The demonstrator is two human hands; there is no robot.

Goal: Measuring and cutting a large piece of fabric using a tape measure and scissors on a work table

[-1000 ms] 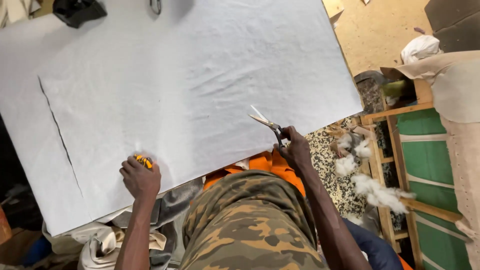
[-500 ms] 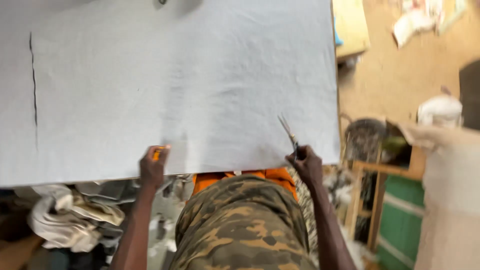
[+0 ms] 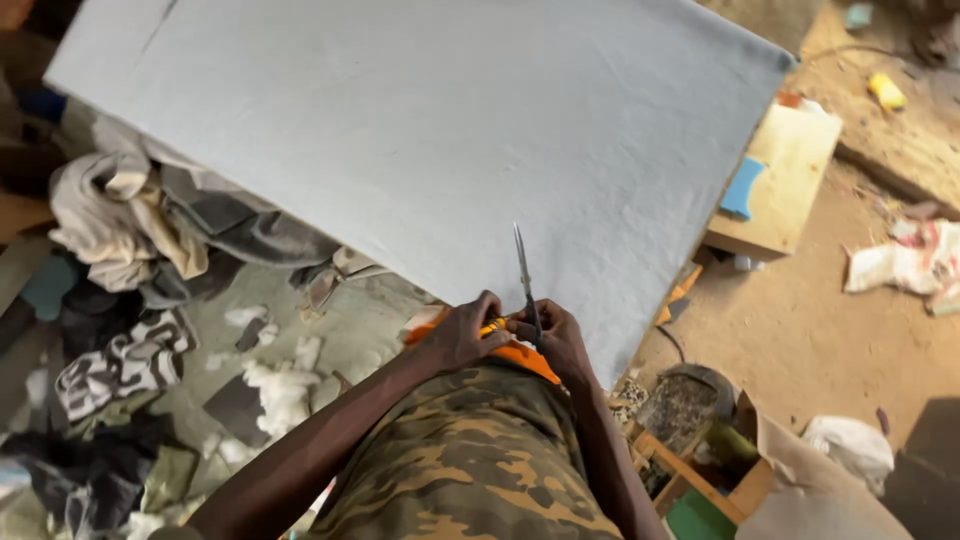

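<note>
In the head view, the right hand (image 3: pixel 558 338) is gripping the scissors (image 3: pixel 524 277), pointing their closed blades up over the big grey cloth (image 3: pixel 420 130) lying on the surface. The left hand (image 3: pixel 462 332) is curling around something small and orange (image 3: pixel 491 326), touching the right hand at the cloth's near edge.

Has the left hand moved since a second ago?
Yes. The left hand has moved along the grey sheet's near edge to meet the right hand holding scissors.

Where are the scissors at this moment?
In the head view, the scissors are in the right hand, low centre, blades pointing up over the near edge of the grey sheet, beside the left hand.
</note>
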